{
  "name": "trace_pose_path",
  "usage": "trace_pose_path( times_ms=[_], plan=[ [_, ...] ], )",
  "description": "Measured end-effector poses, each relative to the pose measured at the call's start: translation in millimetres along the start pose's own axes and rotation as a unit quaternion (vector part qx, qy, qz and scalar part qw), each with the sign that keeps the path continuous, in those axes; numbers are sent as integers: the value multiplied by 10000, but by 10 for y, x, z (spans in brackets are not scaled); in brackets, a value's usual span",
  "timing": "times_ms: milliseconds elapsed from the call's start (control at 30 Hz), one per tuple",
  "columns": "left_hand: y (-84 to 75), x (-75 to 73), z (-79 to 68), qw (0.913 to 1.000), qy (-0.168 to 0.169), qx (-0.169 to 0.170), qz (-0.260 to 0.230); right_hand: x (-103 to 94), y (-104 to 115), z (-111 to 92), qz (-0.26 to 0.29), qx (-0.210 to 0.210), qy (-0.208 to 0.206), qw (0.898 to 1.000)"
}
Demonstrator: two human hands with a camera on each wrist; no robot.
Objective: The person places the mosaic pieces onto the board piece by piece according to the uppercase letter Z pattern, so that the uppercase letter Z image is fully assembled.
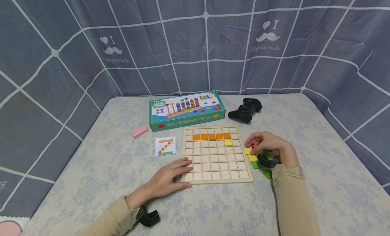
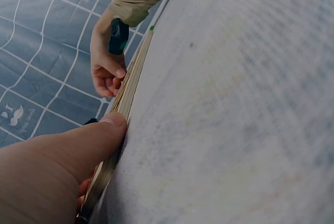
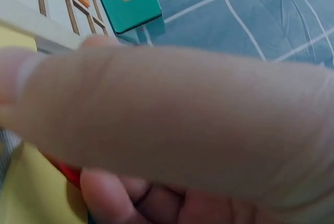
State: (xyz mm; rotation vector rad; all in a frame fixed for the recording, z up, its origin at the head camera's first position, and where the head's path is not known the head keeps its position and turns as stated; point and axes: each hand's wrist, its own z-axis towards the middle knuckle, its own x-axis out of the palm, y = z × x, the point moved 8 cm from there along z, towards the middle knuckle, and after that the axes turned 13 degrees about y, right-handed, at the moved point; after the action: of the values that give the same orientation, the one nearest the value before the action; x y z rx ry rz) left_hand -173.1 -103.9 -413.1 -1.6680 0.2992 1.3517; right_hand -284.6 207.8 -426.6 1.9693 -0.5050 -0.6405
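Note:
A wooden grid board point(image 1: 217, 181) lies in the middle of the table, with a row of several orange tiles point(image 1: 212, 137) near its far side. One yellow tile point(image 1: 228, 142) sits just below the row's right end. My left hand point(image 1: 166, 178) rests at the board's lower left, fingertips on its edge and thumb point(image 2: 107, 135) along its side. Right of the board, my right hand point(image 1: 269, 143) is over loose yellow tiles point(image 1: 253, 157) and green tiles point(image 1: 255, 165). A red tile point(image 1: 252, 146) shows between its thumb and fingers, mostly hidden by them.
Left of the board lies a pattern card point(image 1: 165, 146) with a coloured figure on a grid. Beyond it are a pink block point(image 1: 139, 131) and a green game box point(image 1: 187, 111). A black game controller point(image 1: 245, 110) lies at the back right. Grid-patterned cloth point(image 1: 189, 43) hangs behind the table.

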Motion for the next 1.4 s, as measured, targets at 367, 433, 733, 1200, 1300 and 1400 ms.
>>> trace_pose_path(
  times_ms=[367,433,733,1200,1300,1400],
  plan=[
    [8,3,1,10000,4,2,7,43,54,41,-405,357,-68,9985],
    [9,3,2,10000,0,2,10,43,55,42,-388,406,-69,9984],
    [14,12,0,10000,29,-20,-30,-26,98,-34,-659,704,-333,9948],
    [6,4,-5,10000,23,-6,-22,303,736,349,-1909,-487,-566,9788],
    [4,2,-5,10000,8,4,-11,352,717,449,-2032,-398,-592,9765],
    [3,1,-6,10000,5,8,-8,385,687,512,-2054,-292,-575,9766]
  ],
)
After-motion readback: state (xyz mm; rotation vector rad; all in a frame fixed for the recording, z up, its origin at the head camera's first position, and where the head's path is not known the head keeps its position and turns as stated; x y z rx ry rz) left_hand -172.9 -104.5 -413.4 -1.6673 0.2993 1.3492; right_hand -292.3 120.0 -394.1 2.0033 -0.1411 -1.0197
